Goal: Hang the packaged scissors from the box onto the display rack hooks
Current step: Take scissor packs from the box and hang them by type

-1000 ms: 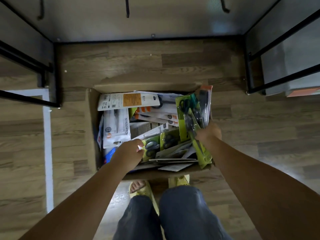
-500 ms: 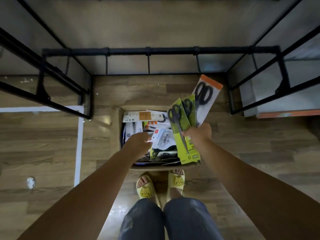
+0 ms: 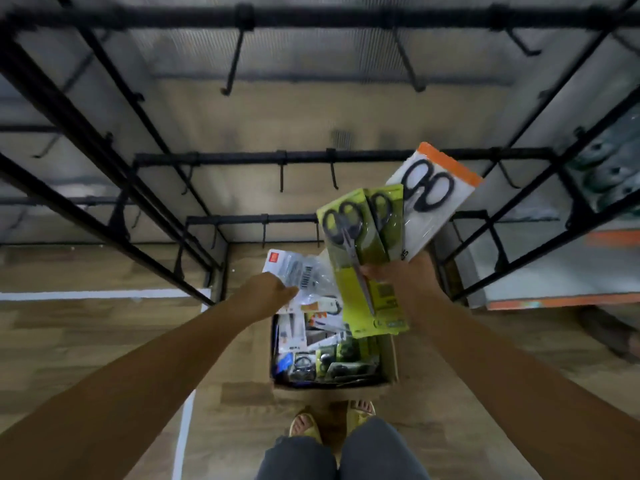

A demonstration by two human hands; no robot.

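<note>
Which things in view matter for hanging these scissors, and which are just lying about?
Job:
- right hand gripping green scissor packs and an orange-topped pack
- left hand holding a clear pack
- cardboard box with more packs
- rack hooks

Lying about:
- white floor line
- stock on the right shelf

i have one view only, head-worn, looking forward and steeply down: cardboard box (image 3: 389, 362) near at 6 o'clock, display rack (image 3: 242, 19) far at 12.
</note>
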